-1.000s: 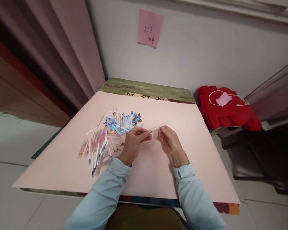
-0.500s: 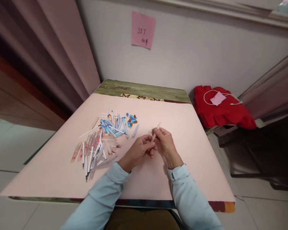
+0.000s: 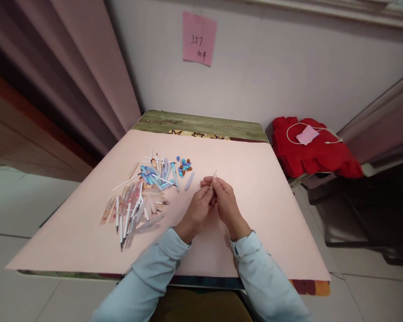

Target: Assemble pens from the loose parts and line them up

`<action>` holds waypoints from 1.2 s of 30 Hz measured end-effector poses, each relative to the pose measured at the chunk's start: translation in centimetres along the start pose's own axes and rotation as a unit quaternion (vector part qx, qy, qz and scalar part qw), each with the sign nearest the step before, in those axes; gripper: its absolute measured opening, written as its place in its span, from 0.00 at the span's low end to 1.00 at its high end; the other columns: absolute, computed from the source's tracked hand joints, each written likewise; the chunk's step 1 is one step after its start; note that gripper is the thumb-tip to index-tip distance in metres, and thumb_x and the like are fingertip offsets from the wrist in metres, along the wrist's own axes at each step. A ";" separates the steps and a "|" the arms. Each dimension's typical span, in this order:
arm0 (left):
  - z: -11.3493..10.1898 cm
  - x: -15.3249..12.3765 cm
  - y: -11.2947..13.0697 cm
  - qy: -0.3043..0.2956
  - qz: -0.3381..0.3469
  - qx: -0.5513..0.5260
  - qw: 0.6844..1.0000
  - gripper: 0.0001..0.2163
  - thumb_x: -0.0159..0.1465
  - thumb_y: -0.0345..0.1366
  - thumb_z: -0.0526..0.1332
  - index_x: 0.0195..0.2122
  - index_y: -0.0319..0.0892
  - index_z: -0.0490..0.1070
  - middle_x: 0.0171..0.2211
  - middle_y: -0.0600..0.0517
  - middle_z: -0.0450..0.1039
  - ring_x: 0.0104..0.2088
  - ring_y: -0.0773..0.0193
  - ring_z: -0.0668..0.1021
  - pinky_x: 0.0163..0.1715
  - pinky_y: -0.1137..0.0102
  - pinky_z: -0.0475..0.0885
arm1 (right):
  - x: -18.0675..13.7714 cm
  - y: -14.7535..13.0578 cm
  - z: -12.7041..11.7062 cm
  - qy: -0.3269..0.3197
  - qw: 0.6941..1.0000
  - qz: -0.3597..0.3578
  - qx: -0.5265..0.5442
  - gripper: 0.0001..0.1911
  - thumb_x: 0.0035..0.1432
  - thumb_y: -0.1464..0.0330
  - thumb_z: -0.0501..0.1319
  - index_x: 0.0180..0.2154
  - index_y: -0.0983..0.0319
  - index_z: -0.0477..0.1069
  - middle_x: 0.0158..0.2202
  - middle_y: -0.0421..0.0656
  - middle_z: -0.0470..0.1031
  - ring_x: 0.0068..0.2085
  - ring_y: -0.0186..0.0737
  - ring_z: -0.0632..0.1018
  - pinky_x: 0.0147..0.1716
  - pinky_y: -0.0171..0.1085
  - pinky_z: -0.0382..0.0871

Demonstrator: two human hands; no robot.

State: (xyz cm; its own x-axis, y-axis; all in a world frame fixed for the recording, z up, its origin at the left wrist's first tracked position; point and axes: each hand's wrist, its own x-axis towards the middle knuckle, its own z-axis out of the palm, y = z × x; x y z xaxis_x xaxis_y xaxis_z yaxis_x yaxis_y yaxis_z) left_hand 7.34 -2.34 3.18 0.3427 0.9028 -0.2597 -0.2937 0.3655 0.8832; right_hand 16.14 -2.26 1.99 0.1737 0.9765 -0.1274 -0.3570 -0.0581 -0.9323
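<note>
We see two forearms in light blue sleeves extend forward and converge. The left hand and right hand meet above the pink sheet, wrists apart, thumbs side by side. The fingers of both are curled closed, pinching one slim, pale pen part; its pointed tip projects forward, its lower length hidden. To the left we locate a pile of pen barrels and refills; any printing is too small to read. Beyond lie small blue and brown pieces. On the wall, a pink note reads "357" above handwritten characters.
</note>
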 end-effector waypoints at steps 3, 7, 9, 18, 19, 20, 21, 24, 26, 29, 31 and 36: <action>0.5 0.0 -0.6 0.033 0.019 0.019 0.999 0.17 0.58 0.52 0.65 0.31 0.42 0.71 0.18 0.56 0.64 0.22 0.67 0.70 0.22 0.73 0.62 | -0.3 0.4 0.5 0.042 0.996 -0.073 -0.034 0.18 0.63 0.54 0.57 0.30 0.60 0.72 0.32 0.42 0.78 0.32 0.35 0.76 0.34 0.34 0.71; 0.8 0.0 -1.6 0.048 0.064 0.065 0.995 0.17 0.60 0.53 0.63 0.34 0.41 0.75 0.26 0.50 0.74 0.33 0.59 0.77 0.28 0.70 0.69 | -0.7 0.3 0.6 0.063 0.991 -0.106 -0.049 0.17 0.65 0.56 0.54 0.29 0.59 0.69 0.29 0.40 0.76 0.32 0.36 0.75 0.37 0.36 0.70; 1.0 -0.2 -1.8 0.046 0.083 0.082 0.992 0.18 0.61 0.53 0.61 0.35 0.41 0.76 0.32 0.47 0.77 0.37 0.57 0.78 0.33 0.69 0.71 | -0.8 0.1 0.6 0.062 0.992 -0.106 -0.040 0.17 0.65 0.56 0.54 0.29 0.59 0.68 0.28 0.40 0.75 0.31 0.36 0.75 0.36 0.36 0.70; 2.0 -0.7 -0.9 0.047 0.103 0.104 0.988 0.19 0.63 0.52 0.59 0.33 0.39 0.75 0.30 0.48 0.76 0.32 0.61 0.76 0.34 0.69 0.70 | -1.0 -0.5 0.8 0.070 0.990 -0.060 0.106 0.15 0.60 0.56 0.61 0.32 0.61 0.72 0.28 0.40 0.77 0.33 0.36 0.77 0.36 0.35 0.70; 2.0 -0.7 -0.8 0.045 0.099 0.099 0.989 0.19 0.62 0.52 0.60 0.32 0.39 0.74 0.28 0.49 0.75 0.30 0.63 0.75 0.32 0.70 0.69 | -1.0 -0.4 0.8 0.074 0.989 -0.050 0.119 0.14 0.59 0.56 0.62 0.32 0.61 0.73 0.29 0.41 0.78 0.33 0.36 0.78 0.37 0.35 0.70; 2.1 -0.7 -0.8 0.044 0.093 0.093 0.990 0.19 0.62 0.53 0.60 0.30 0.40 0.73 0.26 0.51 0.73 0.28 0.64 0.74 0.30 0.71 0.68 | -1.0 -0.4 0.8 0.076 0.988 -0.038 0.130 0.14 0.59 0.56 0.63 0.33 0.62 0.74 0.30 0.42 0.79 0.34 0.36 0.78 0.37 0.34 0.70; 2.1 -0.6 -0.8 0.044 0.085 0.085 0.992 0.19 0.61 0.53 0.61 0.28 0.40 0.72 0.25 0.52 0.72 0.27 0.65 0.72 0.28 0.72 0.67 | -1.0 -0.3 0.7 0.077 0.987 -0.025 0.142 0.15 0.57 0.56 0.64 0.34 0.62 0.75 0.32 0.42 0.80 0.34 0.36 0.78 0.38 0.34 0.70; 2.1 -0.6 -0.8 0.050 0.061 0.071 0.994 0.21 0.60 0.55 0.61 0.25 0.40 0.68 0.22 0.54 0.66 0.24 0.69 0.67 0.23 0.74 0.62 | -0.9 -0.1 0.4 0.082 0.980 0.014 0.179 0.16 0.55 0.56 0.66 0.37 0.61 0.77 0.34 0.43 0.80 0.37 0.37 0.79 0.38 0.35 0.71; 2.1 -0.6 -0.8 0.055 0.043 0.068 0.995 0.22 0.60 0.56 0.61 0.25 0.40 0.66 0.20 0.57 0.61 0.22 0.71 0.63 0.21 0.75 0.58 | -0.8 0.0 0.3 0.083 0.977 0.035 0.195 0.17 0.54 0.56 0.67 0.39 0.61 0.77 0.34 0.42 0.80 0.36 0.36 0.79 0.37 0.34 0.71; 2.0 -0.8 -0.8 0.062 0.024 0.056 0.996 0.22 0.59 0.57 0.62 0.26 0.40 0.65 0.19 0.59 0.56 0.20 0.72 0.59 0.19 0.76 0.54 | -0.8 -0.1 0.2 0.079 0.973 0.065 0.205 0.19 0.53 0.55 0.68 0.42 0.60 0.78 0.30 0.39 0.77 0.34 0.35 0.77 0.34 0.32 0.71; 1.9 -0.8 -1.0 0.065 0.018 0.043 0.997 0.23 0.58 0.58 0.62 0.26 0.40 0.65 0.19 0.59 0.56 0.20 0.72 0.58 0.18 0.76 0.53 | -0.8 -0.1 0.3 0.074 0.972 0.077 0.209 0.20 0.52 0.55 0.69 0.43 0.60 0.78 0.27 0.37 0.75 0.33 0.34 0.77 0.34 0.31 0.71; 1.9 -1.0 -1.5 0.068 0.016 0.018 0.997 0.23 0.55 0.58 0.65 0.26 0.40 0.66 0.20 0.58 0.57 0.21 0.72 0.60 0.20 0.76 0.55 | -0.5 0.1 0.2 0.079 0.975 0.105 0.181 0.27 0.54 0.47 0.65 0.46 0.60 0.78 0.25 0.37 0.73 0.30 0.33 0.76 0.30 0.31 0.71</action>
State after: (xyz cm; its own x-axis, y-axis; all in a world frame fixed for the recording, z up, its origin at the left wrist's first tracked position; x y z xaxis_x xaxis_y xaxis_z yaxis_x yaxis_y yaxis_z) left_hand 9.16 -4.20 2.83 0.2084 0.9373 -0.2793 -0.2692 0.3295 0.9050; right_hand 15.82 -2.69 2.02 0.1905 0.9051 -0.3802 -0.6957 -0.1488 -0.7028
